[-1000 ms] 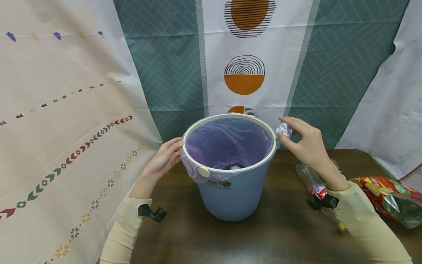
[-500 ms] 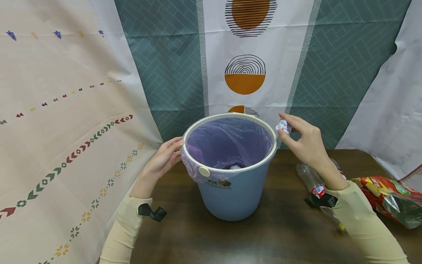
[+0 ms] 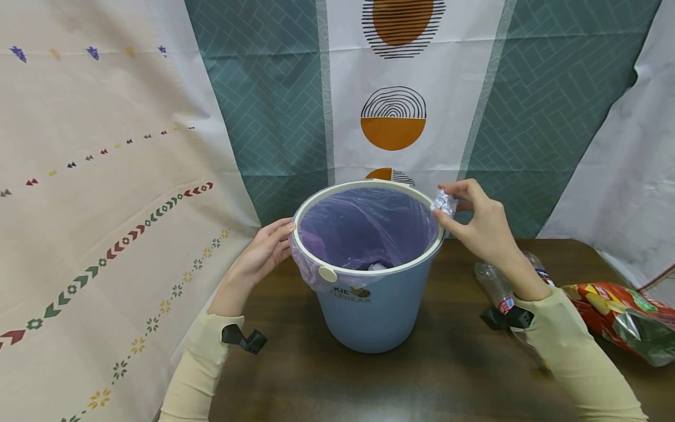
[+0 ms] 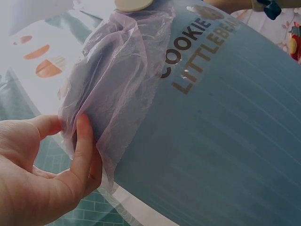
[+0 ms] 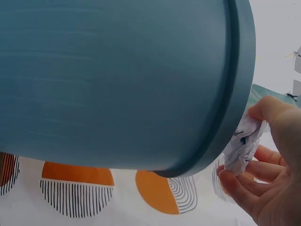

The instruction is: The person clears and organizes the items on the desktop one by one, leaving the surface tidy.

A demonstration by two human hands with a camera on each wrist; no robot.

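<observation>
A blue trash can [image 3: 371, 319] with a cream rim stands upright on the table, lined with a thin purple plastic bag [image 4: 127, 70] that folds over the rim. My left hand [image 3: 262, 255] grips the can's left rim, thumb and fingers on either side of the bag-covered edge. At the right rim, my right hand [image 3: 482, 225] pinches a crumpled paper ball [image 3: 444, 203] between thumb and fingers. The right wrist view shows this ball beside the can's outer edge. Part of a white crumpled piece [image 3: 377, 266] shows inside the can; the bottom is hidden by the front wall.
A clear plastic bottle [image 3: 494, 285] with a red label lies on the dark wooden table [image 3: 422, 387], partly behind my right forearm. Another clear bottle [image 3: 538, 266] lies behind it. A red chip bag [image 3: 617, 313] is at the far right. Patterned cloths [image 3: 285, 117] hang behind and left.
My right hand has moved slightly left with the paper ball, which now overlaps the can's right rim in the head view. My left hand has stayed on the rim.
</observation>
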